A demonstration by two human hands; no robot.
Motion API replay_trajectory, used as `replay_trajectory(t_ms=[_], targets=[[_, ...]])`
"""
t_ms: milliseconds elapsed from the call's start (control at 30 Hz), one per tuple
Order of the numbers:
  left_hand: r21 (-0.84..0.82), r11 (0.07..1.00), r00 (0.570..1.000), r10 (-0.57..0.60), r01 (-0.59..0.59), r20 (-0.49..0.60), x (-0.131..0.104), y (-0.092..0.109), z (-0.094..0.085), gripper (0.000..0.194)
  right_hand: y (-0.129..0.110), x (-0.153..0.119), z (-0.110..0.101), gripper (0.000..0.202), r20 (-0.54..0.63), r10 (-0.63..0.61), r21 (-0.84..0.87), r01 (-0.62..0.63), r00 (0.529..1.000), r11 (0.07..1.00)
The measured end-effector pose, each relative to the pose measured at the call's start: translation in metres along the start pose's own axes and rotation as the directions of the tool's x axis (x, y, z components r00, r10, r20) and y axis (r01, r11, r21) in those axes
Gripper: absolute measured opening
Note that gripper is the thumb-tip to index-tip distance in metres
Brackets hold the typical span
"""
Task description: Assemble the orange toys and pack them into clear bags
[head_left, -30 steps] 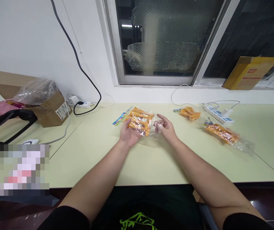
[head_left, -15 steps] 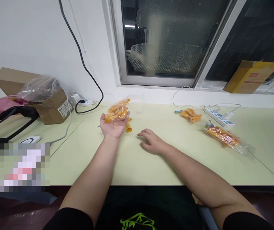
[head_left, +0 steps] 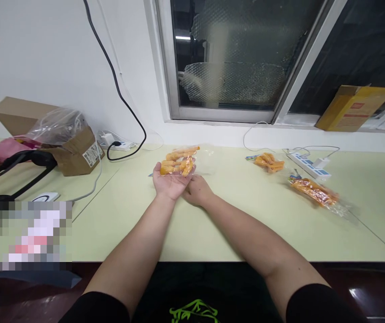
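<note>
My left hand (head_left: 170, 185), palm up, holds a clear plastic bag of orange pieces (head_left: 179, 162). The thumb stands at the bag's left end, and the loose plastic spreads out to the right. Close against it on the right is my right hand (head_left: 198, 190), its fingers curled down and partly hidden behind the left hand. Whatever those fingers hold, if anything, is out of sight. Two more bags with orange pieces lie on the table to the right: a smaller bag (head_left: 269, 162) farther back and a longer bag (head_left: 315, 190) nearer.
A power strip (head_left: 308, 165) lies behind the right-hand bags. On the left stand an open cardboard box (head_left: 74, 150), a black-framed object (head_left: 41, 157) and a white round-topped pad (head_left: 46, 197). A black cable (head_left: 113, 74) hangs down the wall. A yellow carton (head_left: 356, 110) leans at the window.
My left hand has shifted right with the bag. My right hand has moved left and closed in beside it. The orange tube that lay between them on the table is now hidden.
</note>
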State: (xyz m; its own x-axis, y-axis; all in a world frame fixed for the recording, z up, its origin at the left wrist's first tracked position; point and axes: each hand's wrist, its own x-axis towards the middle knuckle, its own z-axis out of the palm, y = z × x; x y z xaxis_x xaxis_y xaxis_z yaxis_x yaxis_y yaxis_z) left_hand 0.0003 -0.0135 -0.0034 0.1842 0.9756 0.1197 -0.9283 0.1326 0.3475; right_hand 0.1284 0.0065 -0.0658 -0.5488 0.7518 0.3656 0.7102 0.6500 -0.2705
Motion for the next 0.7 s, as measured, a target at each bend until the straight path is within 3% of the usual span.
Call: replay_trajectory(t_ms=[133, 267, 367, 500, 633, 700], targets=[[0.019, 1.0, 1.0, 0.0, -0.001, 0.028, 0.002, -0.002, -0.003, 0.057, 0.017, -0.021, -0.029, 0.026, 0.03, 0.231, -0.085, -0.227, 0.973, 0.97], [0.028, 1.0, 0.999, -0.013, 0.012, 0.036, 0.003, -0.007, -0.005, 0.057, 0.045, -0.042, -0.057, 0.031, 0.089, 0.482, -0.204, -0.457, 0.872, 0.866], [0.058, 0.998, 0.999, -0.036, 0.034, 0.034, 0.003, -0.011, -0.006, 0.057, 0.068, -0.06, -0.075, 0.03, 0.108, 0.543, -0.297, -0.494, 0.833, 0.817], [0.094, 0.993, 0.995, -0.078, 0.071, 0.067, 0.002, -0.017, -0.006, 0.057, 0.093, -0.084, -0.094, 0.031, 0.078, 0.639, -0.284, -0.598, 0.765, 0.75], [0.11, 0.989, 0.993, -0.103, 0.096, 0.061, -0.001, -0.022, -0.005, 0.059, 0.104, -0.098, -0.104, 0.031, 0.057, 0.709, -0.253, -0.677, 0.703, 0.691], [0.112, 0.989, 0.993, -0.104, 0.097, 0.058, -0.001, -0.024, -0.005, 0.059, 0.104, -0.099, -0.106, 0.03, 0.086, 0.713, -0.184, -0.692, 0.696, 0.698]])
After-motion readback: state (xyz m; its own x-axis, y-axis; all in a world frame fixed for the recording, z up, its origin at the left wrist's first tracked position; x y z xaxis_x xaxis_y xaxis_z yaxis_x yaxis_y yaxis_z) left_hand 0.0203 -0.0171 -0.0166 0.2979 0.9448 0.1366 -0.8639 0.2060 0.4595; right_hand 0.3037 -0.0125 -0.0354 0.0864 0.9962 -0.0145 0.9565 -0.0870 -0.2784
